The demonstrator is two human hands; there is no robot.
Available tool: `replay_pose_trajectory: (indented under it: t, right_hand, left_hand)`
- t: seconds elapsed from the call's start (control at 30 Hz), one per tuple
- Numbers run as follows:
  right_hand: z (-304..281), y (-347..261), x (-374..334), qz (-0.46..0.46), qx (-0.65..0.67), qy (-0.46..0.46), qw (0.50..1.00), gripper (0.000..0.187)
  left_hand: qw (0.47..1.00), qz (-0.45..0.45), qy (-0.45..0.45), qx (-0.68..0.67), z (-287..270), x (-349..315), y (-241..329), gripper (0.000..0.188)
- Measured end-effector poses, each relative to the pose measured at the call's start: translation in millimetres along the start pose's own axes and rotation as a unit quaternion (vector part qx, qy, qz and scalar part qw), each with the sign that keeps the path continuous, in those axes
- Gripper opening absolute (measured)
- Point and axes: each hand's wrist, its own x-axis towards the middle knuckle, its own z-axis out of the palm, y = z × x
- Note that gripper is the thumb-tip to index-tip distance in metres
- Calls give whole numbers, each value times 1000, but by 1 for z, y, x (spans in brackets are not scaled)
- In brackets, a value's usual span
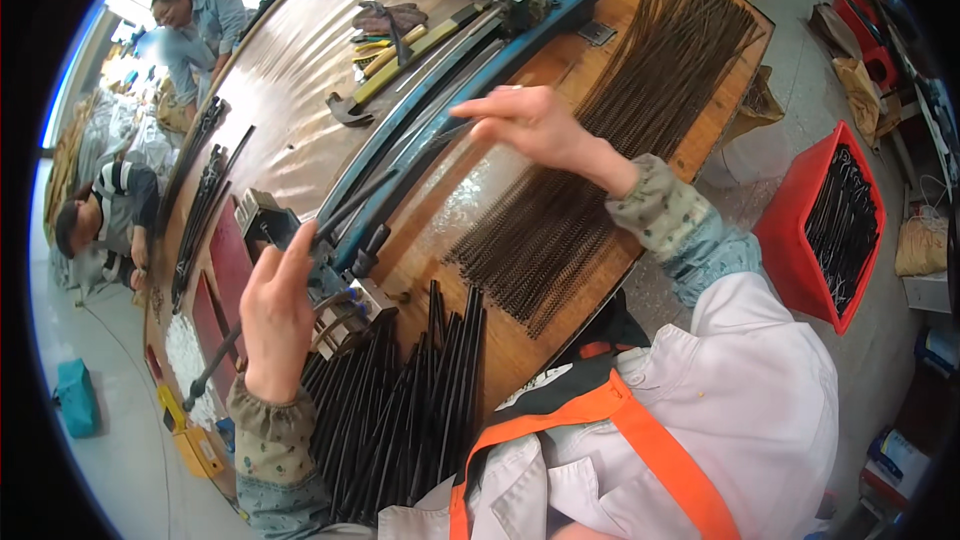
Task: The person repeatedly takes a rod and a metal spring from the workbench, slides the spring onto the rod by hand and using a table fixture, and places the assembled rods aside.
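One dark rod (357, 203) at ten o'clock, gripped by left hand (276, 315); right hand (530, 125) narrow, contents unclear. Work looks partway: many brown springs (635, 105) loose at two o'clock, black tubes (395, 410) bunched at seven

The wooden worktop (412, 252) looks smooth and glossy; dull metal coils (610, 150) look rough, the near black rods (420, 415) glossy, the blue rail (572, 18) painted metal, the right bin (788, 252) smooth plastic.
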Motion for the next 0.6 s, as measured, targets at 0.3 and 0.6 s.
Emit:
replay_pose_trajectory:
  t: [0.3, 0.6]
  right_hand:
    - [29, -4, 12, -80, -244, -9, 967, 33]
    - [187, -56, 102, 12, 137, -210, 968, 21]
  left_hand:
    - [992, -22, 117, 36, -31, -46, -40, 39]
    - [949, -179, 250, 76, -78, -117, -82, 23]
